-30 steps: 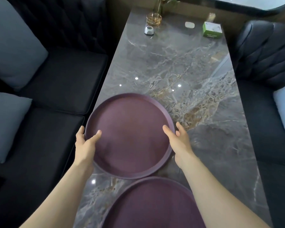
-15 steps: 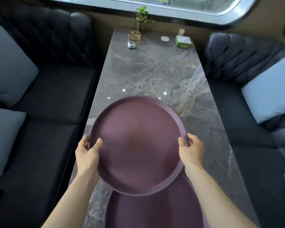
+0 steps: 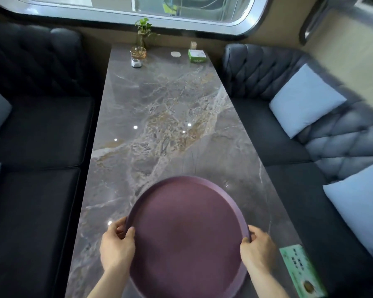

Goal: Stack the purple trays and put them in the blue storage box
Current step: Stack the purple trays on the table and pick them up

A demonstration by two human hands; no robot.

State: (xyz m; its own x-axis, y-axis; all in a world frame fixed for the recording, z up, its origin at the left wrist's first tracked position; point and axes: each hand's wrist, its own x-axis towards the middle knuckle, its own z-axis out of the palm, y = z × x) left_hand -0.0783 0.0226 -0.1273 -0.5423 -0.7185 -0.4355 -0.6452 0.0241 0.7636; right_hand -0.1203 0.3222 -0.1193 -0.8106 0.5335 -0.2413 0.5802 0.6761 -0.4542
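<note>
While the purple tray (image 3: 187, 237) sits at the table's (image 3: 159, 117) near end, the left hand (image 3: 116, 246) and right hand (image 3: 257, 249) pinch its opposite rims. It looks stiff, light and smooth, so the raised rim is probably the surest hold. Any second tray underneath is hidden; no blue box shows.

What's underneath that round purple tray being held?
The round purple tray, gripped by the left hand and right hand, covers the near end of the grey marble table. Whatever lies beneath it is hidden.
</note>
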